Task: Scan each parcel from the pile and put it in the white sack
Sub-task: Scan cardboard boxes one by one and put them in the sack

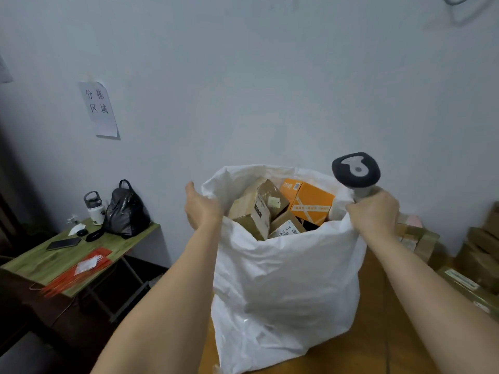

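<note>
Between the two hands stands the white sack (283,279), on a wooden table (372,333), with its mouth held wide. The left hand (201,209) grips the left rim of the sack, fingers curled into the cloth. The right hand (374,211) pinches the right rim and at the same time clamps the handle of the scanner (356,171), whose dark head stands up above the knuckles.

Just beyond the hands, inside the mouth, parcels lie heaped close to the rim: a brown carton (256,209) leaning on its edge, an orange box (310,201) beside it toward the right hand, and a smaller carton with a printed label (287,228) lower down. The sack looks nearly full.

Past the right hand, more brown parcels (415,236) wait in a pile (480,255) against the wall. Far off from the left hand, a side table (81,255) carries a black bag (125,211), a bottle (94,207), a phone (63,243) and orange ties (78,273).

I judge that the step in hand is settling or opening the sack, not scanning. The next move calls for one hand to release the rim, take a parcel from the pile at the right, and turn its label toward the scanner.
</note>
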